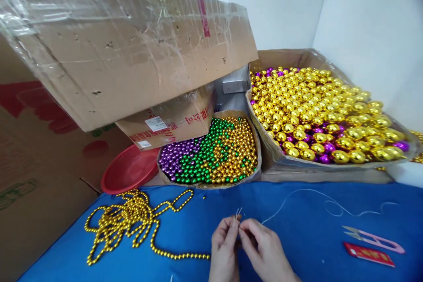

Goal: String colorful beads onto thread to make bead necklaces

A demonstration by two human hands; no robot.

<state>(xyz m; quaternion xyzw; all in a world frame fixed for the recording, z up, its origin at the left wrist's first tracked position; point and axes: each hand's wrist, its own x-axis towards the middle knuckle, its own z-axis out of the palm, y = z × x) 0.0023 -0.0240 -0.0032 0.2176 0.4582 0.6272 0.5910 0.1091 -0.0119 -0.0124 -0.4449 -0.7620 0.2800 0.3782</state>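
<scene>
My left hand (225,246) and my right hand (264,249) meet above the blue cloth, thumbs and forefingers pinched together on thin white string (238,212). Short string ends stick up from the fingertips. A long tail of it curls away to the right over the cloth. Gold bead garland (132,216) lies in a tangled heap on the left, and one strand of it runs up to the edge of my left hand, where its end is hidden. Pink-handled thread snips (380,239) lie to the right, partly beside a red packet (368,254).
Behind the blue cloth (185,229) stand a box of purple, green and gold beads (211,154) and a larger carton of gold and purple balls (313,110). A red basin (132,169) sits at the left. Big cardboard boxes (139,53) overhang it.
</scene>
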